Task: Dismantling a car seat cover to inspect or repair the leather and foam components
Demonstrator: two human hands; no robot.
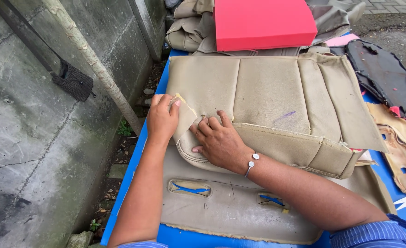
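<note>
Left hand (162, 120) pinches seat cover (267, 98) corner; right hand (219, 142) beside.

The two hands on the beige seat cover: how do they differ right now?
The left hand pinches a torn flap of the beige seat cover and lifts it; the right hand presses flat beside the seam. The right wrist wears a silver bracelet; the left is bare. Both touch the cover's near-left corner.

Tan seat cover (267, 92) looks like matt grained leatherette, red foam block (263, 23) smooth, wall (19, 138) rough mossy concrete.
</note>
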